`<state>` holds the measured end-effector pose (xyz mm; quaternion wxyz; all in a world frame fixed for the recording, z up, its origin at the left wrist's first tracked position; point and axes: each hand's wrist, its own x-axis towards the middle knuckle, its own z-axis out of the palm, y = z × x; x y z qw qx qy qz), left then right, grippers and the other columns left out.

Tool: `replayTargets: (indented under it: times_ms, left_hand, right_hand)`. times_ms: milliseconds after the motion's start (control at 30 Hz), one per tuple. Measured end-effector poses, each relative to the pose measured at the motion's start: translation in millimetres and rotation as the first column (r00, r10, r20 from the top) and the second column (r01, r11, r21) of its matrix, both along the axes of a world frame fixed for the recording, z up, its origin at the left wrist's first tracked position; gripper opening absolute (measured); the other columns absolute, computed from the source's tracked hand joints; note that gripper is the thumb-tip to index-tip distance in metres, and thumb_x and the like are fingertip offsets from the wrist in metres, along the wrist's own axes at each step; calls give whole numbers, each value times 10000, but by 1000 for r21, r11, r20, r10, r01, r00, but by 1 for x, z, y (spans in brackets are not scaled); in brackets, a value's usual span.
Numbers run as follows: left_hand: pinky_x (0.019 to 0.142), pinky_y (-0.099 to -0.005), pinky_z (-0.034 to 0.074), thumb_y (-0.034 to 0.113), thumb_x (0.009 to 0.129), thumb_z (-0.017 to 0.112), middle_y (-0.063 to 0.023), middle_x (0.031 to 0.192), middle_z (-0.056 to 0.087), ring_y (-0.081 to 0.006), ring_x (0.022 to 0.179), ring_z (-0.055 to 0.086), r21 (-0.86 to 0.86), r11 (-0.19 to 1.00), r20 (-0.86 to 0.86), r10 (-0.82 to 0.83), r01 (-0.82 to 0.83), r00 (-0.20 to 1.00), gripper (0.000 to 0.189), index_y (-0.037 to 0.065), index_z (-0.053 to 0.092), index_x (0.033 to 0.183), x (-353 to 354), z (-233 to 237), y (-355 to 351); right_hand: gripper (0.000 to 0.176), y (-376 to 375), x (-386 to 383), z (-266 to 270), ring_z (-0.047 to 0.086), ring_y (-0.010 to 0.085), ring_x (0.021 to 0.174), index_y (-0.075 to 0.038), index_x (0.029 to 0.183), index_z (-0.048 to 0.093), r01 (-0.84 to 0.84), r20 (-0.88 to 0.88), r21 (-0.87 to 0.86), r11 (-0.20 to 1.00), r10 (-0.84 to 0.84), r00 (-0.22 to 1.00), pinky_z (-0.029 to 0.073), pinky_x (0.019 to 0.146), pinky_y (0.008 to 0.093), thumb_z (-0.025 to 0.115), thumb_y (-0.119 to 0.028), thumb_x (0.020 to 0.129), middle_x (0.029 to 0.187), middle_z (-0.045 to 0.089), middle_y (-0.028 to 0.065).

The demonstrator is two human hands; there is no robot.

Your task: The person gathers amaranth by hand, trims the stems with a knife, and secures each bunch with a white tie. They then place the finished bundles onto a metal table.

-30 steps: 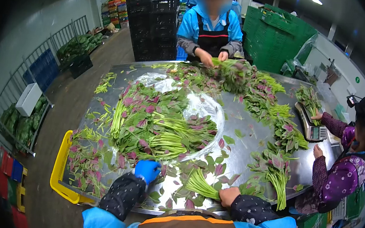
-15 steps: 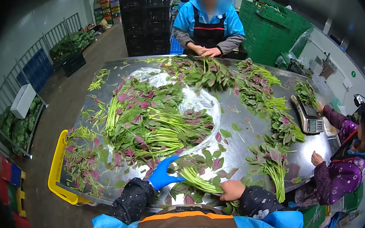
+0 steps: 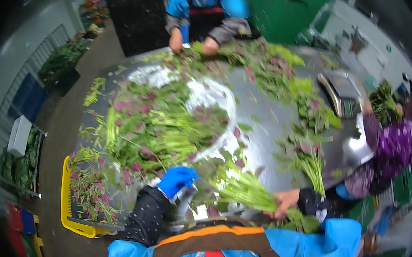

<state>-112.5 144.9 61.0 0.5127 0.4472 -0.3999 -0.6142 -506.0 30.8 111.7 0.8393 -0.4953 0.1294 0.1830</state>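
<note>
Listing first our right hand (image 3: 285, 204): bare, fingers wrapped round an amaranth bunch (image 3: 245, 186), whose pale green stems fanned out to that hand's left. Our left hand (image 3: 177, 181): blue-gloved, near those stems, fingers bent; blur kept us from telling whether they pinched anything. Ahead of the left hand, we had one amaranth heap (image 3: 161, 134), edged by clear plastic film (image 3: 209, 93); to its left, loose leaves and stems (image 3: 93, 187), then a yellow crate (image 3: 65, 204). Ahead of the right hand: a second bunch (image 3: 311, 168), stems toward us; farther off, a digital scale (image 3: 349, 105). Beneath both bunches: one metal table (image 3: 263, 149).
</note>
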Motion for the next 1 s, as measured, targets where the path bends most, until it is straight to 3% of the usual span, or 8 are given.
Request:
replayTargets:
  times_ms: [33, 100, 367, 533, 633, 700, 800, 1000]
  left_hand:
    - [726, -268, 510, 59, 813, 606, -118, 867, 660, -171, 758, 633, -177, 983, 292, 7, 46, 957, 212, -45, 619, 997, 6, -9, -3]
    - [777, -281, 490, 72, 820, 615, -101, 913, 660, -172, 802, 624, 166, 981, 62, 92, -102, 994, 240, -27, 612, 1038, 0, 1, -5]
    - [897, -306, 395, 210, 700, 768, -63, 1107, 575, -168, 1080, 489, -78, 993, 358, 111, -89, 927, 480, 71, 566, 1112, -71, 62, -26]
    - [821, -325, 435, 258, 562, 859, -77, 910, 566, -196, 875, 538, -242, 968, 621, 209, -68, 756, 545, 25, 532, 931, -105, 68, -31]
    - [745, -303, 457, 287, 557, 863, -67, 840, 589, -180, 781, 559, -154, 972, 658, 235, -177, 715, 485, 28, 571, 845, -94, 47, -30]
    - [722, -307, 460, 262, 552, 861, -70, 781, 603, -199, 740, 578, 19, 990, 665, 90, -137, 741, 418, 42, 595, 787, -90, 37, -28]
    - [672, -309, 465, 270, 510, 866, -83, 747, 612, -226, 705, 594, -271, 962, 655, 172, 17, 736, 405, 58, 611, 742, -105, 44, -25]
    - [1042, -592, 136, 557, 480, 779, -126, 1186, 503, -373, 1201, 381, -131, 962, 991, 117, 240, 71, 802, 98, 550, 1095, -111, 70, -18]
  right_hand:
    - [355, -2, -2, 8, 510, 81, 630, -44, 956, 512, -14, -7, 6, 1000, 14, 1000, 428, 520, 239, 745, -135, 705, 788, 530, 4]
    - [321, 4, -13, 1, 542, 130, 603, -2, 968, 504, 135, -53, 304, 943, -125, 991, 436, 518, 268, 717, -82, 742, 747, 557, 72]
    - [255, 12, 8, 16, 480, 92, 510, -14, 887, 497, 33, 79, 286, 958, -58, 995, 379, 444, 250, 692, -102, 749, 632, 468, 23]
    - [414, 17, 2, 3, 536, 106, 726, -22, 1083, 455, 14, -30, 281, 960, -6, 1000, 456, 582, 259, 682, -30, 737, 863, 518, 33]
    - [396, 28, 5, -21, 548, 131, 644, -2, 1052, 452, 76, 223, 60, 995, -88, 971, 456, 515, 284, 683, -32, 732, 814, 526, 58]
    - [392, 28, 3, -14, 549, 132, 622, 5, 1042, 455, 52, 57, 328, 943, -75, 996, 451, 509, 270, 687, -38, 729, 800, 535, 69]
    - [333, 36, 1, -35, 544, 105, 616, -8, 979, 484, 80, 6, 294, 953, -85, 996, 442, 505, 247, 698, -73, 731, 746, 537, 41]
    - [363, 34, 6, -54, 550, 74, 699, -1, 1027, 509, 56, 42, 178, 982, -65, 997, 448, 561, 227, 701, -133, 749, 844, 551, 20]
